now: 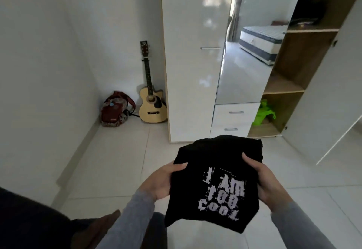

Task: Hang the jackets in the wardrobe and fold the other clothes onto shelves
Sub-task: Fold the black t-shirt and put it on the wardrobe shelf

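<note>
A folded black T-shirt with pale printed lettering is held in front of me at waist height. My left hand grips its left edge, thumb on top. My right hand grips its right edge, thumb over the cloth. The white wardrobe stands ahead, with a mirror door in the middle. Its right section is open and shows wooden shelves. The open white door swings out at the far right.
A guitar leans on the wall left of the wardrobe, beside a red backpack. A green plastic item sits on the bottom shelf. Dark things lie on the upper shelf. Dark clothes lie at lower left. White tiled floor lies ahead.
</note>
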A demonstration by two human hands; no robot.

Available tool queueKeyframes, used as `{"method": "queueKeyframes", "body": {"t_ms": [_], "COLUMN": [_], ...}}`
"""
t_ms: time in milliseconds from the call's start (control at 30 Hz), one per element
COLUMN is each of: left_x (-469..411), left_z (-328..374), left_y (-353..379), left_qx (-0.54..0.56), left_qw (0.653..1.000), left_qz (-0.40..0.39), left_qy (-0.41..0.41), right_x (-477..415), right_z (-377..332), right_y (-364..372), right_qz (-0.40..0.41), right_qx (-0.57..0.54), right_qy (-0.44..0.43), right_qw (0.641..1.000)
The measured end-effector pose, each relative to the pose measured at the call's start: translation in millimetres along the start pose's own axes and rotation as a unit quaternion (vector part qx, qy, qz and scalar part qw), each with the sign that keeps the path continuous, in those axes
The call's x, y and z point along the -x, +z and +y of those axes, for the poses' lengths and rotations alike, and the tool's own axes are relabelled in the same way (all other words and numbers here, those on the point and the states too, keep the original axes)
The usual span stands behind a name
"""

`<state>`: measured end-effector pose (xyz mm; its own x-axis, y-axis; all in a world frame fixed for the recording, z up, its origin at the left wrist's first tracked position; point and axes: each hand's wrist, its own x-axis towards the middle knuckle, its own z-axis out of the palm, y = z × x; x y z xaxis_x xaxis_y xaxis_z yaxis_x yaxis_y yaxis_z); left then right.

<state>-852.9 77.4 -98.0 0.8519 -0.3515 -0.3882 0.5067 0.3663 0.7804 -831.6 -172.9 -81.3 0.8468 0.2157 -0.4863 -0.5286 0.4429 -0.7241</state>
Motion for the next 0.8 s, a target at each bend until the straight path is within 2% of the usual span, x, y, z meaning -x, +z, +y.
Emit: {"method": "queueKeyframes", "body": {"t_ms": [133,300,400,533,800], "left_x": [-67,-135,-176,-219,-348], "left_z": [-2,13,21,41,99], "left_y": [76,172,212,252,297], "left_qx": [0.038,-0.101,-0.105,-0.079,-0.143], "left_qw": [0.999,0.995,0.991,0.984,0.969], "left_qz": [0.008,-0.003,0.004,-0.035,-0.088], "left_qy": [0.027,0.017,0.082,0.158,0.181], "right_x": [16,22,21,6,-75], "right_z": [-68,-133,-165,-210,-314], "right_y": [-56,-111,-140,-168,-218], "right_qz": [-0.010,0.058,0.099,0.117,0.147], "right_qx": [0.030,0.072,0.080,0.079,0.084], "right_qy": [-0.047,-0.186,-0.242,-0.281,-0.345], "right_qw": [0.998,0.978,0.962,0.949,0.923]}}
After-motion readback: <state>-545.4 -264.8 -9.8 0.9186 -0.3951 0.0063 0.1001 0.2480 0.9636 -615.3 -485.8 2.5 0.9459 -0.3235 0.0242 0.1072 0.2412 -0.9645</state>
